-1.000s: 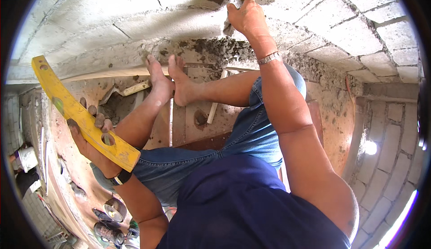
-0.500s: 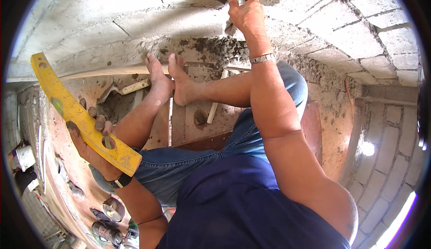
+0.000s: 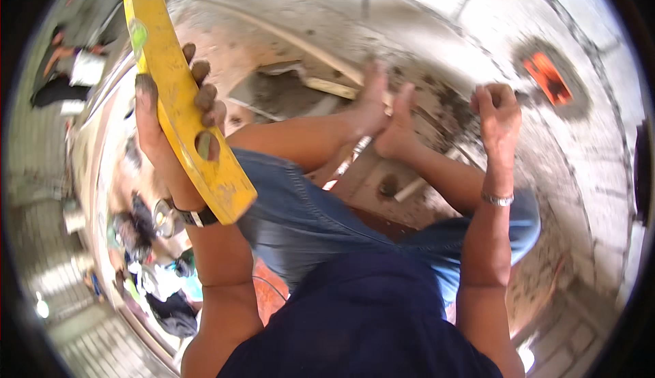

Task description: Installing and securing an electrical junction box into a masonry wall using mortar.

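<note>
Head view: the left hand (image 3: pixel 153 125) grips a long yellow level (image 3: pixel 179 98) at left; the right hand (image 3: pixel 500 115) is curled, maybe empty. Fixing the orange plastic box (image 3: pixel 544 73), far right, seems the step; checking it calls for the level there.

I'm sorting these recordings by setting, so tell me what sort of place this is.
Probably a building site, or a room under construction: an orange box sits in a patch of grey mortar on the rough block wall, and the left hand holds a yellow spirit level.
</note>
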`<state>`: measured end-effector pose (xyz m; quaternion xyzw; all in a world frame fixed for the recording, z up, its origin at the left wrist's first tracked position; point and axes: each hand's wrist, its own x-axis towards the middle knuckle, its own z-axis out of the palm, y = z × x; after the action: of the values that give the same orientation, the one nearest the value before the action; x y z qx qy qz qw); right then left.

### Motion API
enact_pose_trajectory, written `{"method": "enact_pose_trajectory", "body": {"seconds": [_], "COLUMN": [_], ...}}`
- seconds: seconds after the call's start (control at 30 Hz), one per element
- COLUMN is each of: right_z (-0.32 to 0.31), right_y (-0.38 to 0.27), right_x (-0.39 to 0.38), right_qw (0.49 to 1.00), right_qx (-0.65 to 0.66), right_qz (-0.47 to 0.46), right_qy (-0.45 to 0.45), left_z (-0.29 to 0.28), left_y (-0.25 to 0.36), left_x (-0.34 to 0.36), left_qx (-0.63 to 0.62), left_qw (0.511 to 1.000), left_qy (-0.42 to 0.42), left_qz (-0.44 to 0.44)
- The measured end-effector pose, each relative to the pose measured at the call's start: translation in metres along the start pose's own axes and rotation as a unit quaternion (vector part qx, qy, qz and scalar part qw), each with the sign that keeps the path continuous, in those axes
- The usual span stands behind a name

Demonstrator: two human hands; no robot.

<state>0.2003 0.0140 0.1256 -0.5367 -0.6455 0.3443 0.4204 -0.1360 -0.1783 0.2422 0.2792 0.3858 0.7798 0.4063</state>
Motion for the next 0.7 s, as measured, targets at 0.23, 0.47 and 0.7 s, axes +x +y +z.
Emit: {"method": "enact_pose_trajectory", "body": {"seconds": [0.23,0.47,0.7], "right_z": [0.115,0.215,0.228], "right_y": [0.017,0.054,0.054], "right_x": [-0.01,-0.008,0.0], "right_qw": [0.966,0.882,0.876], "right_qx": [-0.047,-0.192,-0.155], "right_qz": [-0.053,-0.207,-0.195], "right_qy": [-0.249,-0.378,-0.414], "left_z": [-0.135,-0.3,-0.346], "left_y": [0.043,-0.115,-0.163], "left_x": [-0.006,-0.108,-0.149], "left_qx": [0.422,0.582,0.653], "left_qw": [0.872,0.684,0.632], "left_qy": [0.246,0.406,0.384], "left_qz": [0.032,-0.169,-0.167]}}
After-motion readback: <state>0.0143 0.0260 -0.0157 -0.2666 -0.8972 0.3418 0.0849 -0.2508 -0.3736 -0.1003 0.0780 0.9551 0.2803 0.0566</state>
